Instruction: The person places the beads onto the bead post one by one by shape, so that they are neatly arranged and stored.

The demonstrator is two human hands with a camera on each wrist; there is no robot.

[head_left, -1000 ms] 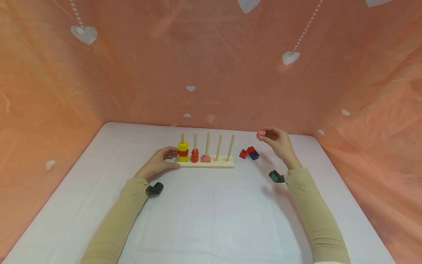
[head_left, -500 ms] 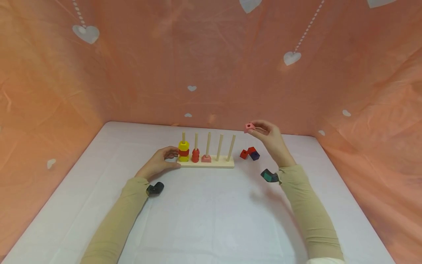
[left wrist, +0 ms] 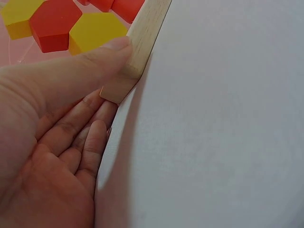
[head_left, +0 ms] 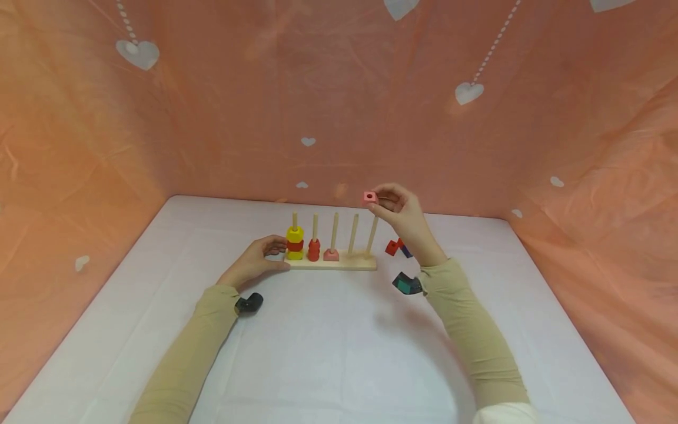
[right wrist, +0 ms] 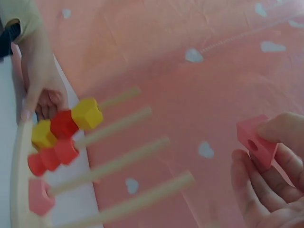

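Note:
My left hand point(head_left: 254, 259) grips the left end of a wooden peg stand point(head_left: 328, 265). In the left wrist view its thumb lies on the front edge point(left wrist: 147, 35), and the fingers are behind the end. My right hand point(head_left: 405, 218) pinches a pink block point(right wrist: 254, 133) with a hole, between thumb and fingers. In the head view this block is up near the top of the rightmost peg point(head_left: 372, 238). The leftmost peg bears yellow and red hexagonal beads point(head_left: 295, 245), the second red rounded beads point(head_left: 313, 250). A pink bead point(head_left: 331, 255) sits at the foot of the third.
A loose red block point(head_left: 391, 248) lies right of the stand. Beside it are another red block and a dark purple block point(head_left: 406, 251), both partly behind my right hand. White cloth point(head_left: 318, 347) covers the table, and an orange curtain with hearts point(head_left: 238, 118) hangs behind.
My right hand has moved left and slightly up with the pink block, from above the loose blocks' right side to near the rightmost peg. My left hand keeps its place on the stand.

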